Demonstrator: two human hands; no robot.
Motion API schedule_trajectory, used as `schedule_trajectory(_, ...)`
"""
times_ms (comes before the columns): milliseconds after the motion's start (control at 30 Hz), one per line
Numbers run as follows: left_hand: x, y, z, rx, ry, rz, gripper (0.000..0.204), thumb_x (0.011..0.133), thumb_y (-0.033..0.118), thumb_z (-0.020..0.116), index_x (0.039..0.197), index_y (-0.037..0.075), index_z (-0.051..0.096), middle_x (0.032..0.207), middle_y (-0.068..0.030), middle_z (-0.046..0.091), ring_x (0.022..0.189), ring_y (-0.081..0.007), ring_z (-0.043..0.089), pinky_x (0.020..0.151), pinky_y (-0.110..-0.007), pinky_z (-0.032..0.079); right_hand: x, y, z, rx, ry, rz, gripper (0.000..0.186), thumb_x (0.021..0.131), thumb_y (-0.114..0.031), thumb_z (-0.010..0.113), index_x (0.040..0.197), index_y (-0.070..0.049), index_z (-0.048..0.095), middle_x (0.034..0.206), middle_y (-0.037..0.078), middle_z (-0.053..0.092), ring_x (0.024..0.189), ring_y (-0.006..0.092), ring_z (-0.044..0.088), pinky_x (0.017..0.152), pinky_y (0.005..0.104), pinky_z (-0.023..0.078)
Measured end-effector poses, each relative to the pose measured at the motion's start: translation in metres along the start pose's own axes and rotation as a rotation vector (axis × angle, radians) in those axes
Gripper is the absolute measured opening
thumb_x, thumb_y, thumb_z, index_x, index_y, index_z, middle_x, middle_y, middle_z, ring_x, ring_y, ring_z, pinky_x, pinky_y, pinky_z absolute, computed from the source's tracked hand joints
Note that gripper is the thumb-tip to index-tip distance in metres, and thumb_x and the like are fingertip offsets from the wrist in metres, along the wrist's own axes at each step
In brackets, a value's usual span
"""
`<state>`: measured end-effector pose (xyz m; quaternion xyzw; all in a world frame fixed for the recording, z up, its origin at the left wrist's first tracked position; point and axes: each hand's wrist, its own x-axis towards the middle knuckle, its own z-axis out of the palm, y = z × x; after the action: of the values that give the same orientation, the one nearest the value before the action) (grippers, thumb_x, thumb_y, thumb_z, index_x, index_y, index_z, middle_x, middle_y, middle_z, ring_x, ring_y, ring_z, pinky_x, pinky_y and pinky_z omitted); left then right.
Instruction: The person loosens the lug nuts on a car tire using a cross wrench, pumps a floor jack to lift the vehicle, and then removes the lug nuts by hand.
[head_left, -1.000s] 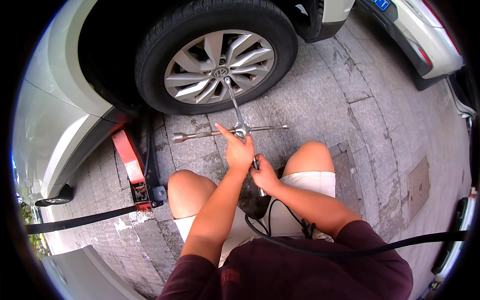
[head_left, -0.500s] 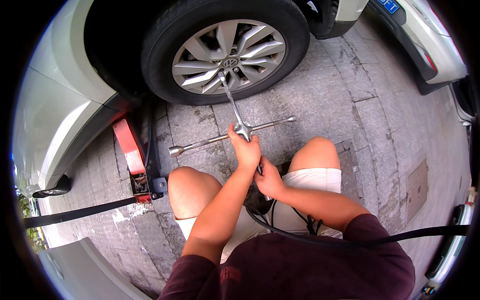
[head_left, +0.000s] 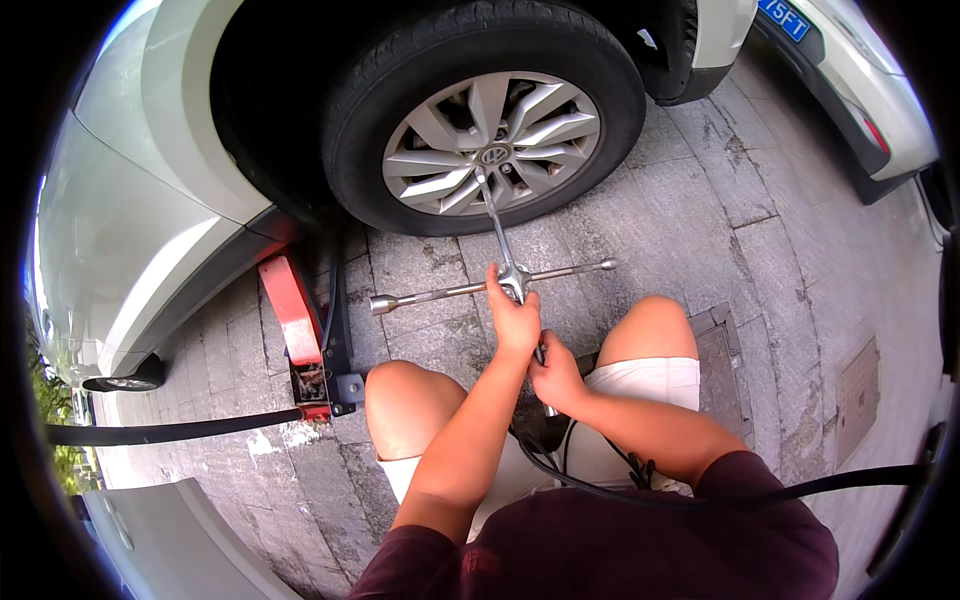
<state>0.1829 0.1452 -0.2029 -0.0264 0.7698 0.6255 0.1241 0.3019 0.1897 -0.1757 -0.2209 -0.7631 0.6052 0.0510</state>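
Note:
A chrome cross wrench [head_left: 440, 292] reaches from my hands to the silver alloy rim [head_left: 435, 130] of a car wheel, its far socket [head_left: 482, 176] at a bolt position below and left of the centre cap. My left hand [head_left: 515, 315] is closed round the wrench at and just below its cross junction. Behind it, nearer my body, my right hand [head_left: 555, 375] grips the bottom arm, whose socket end shows under that hand. The side arms stick out freely left and right. Whether the far socket is fully seated I cannot tell.
A red floor jack [head_left: 290, 305] with a long black handle stands left, by the white car's body [head_left: 110, 250]. A second white car [head_left: 860, 80] is upper right. My bent knees straddle a dark area on grey stone paving [head_left: 760, 280], near metal covers. A black cord crosses my lap.
The far socket has shifted from below-right to below-left of the wheel's centre cap. My left index finger, earlier stretched along the crossbar, is now wrapped nearer the junction. The view has shifted slightly.

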Motion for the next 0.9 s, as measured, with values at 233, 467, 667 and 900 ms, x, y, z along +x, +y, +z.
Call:
schedule_trajectory(233, -0.013, 0.049, -0.005, -0.287, -0.029, -0.257, 0.093, 0.087, 0.001, 0.063, 0.164, 0.013, 0.013, 0.103, -0.0108, 0.062, 0.080, -0.0155, 0.059, 0.068, -0.030, 0.052, 0.000, -0.013, -0.003, -0.181, -0.101, 0.069, 0.026, 0.096, -0.014, 0.062, 0.113, 0.003, 0.050, 0.091, 0.033, 0.067, 0.090, 0.0529, 0.065, 0.075, 0.0562, 0.050)
schedule_trajectory(467, -0.002, 0.031, -0.007, -0.453, -0.026, -0.277, 0.094, 0.087, -0.001, 0.065, 0.164, 0.007, 0.013, 0.096, -0.0066, 0.060, 0.071, -0.0120, 0.053, 0.060, -0.027, 0.045, -0.008, -0.004, 0.004, -0.074, -0.019, -0.093, 0.033, 0.097, -0.009, 0.058, 0.128, 0.002, 0.050, 0.095, 0.032, 0.068, 0.092, 0.0524, 0.066, 0.076, 0.0559, 0.051)
schedule_trajectory(667, -0.003, 0.038, -0.006, -0.428, -0.078, -0.294, 0.092, 0.086, 0.000, 0.068, 0.162, 0.004, 0.018, 0.094, -0.0059, 0.058, 0.068, -0.0113, 0.050, 0.057, -0.027, 0.043, -0.006, 0.000, 0.000, -0.032, -0.035, -0.063, 0.038, 0.094, -0.009, 0.062, 0.129, 0.002, 0.050, 0.089, 0.030, 0.068, 0.087, 0.0505, 0.067, 0.073, 0.0549, 0.052)
schedule_trajectory(900, 0.007, 0.033, -0.010, -0.545, -0.099, -0.401, 0.087, 0.087, -0.003, 0.068, 0.160, 0.007, 0.023, 0.088, -0.0030, 0.056, 0.065, -0.0087, 0.046, 0.053, -0.026, 0.037, -0.006, -0.012, -0.007, -0.073, -0.107, -0.016, 0.043, 0.093, -0.009, 0.064, 0.131, 0.002, 0.048, 0.084, 0.030, 0.068, 0.083, 0.0508, 0.068, 0.069, 0.0548, 0.052)
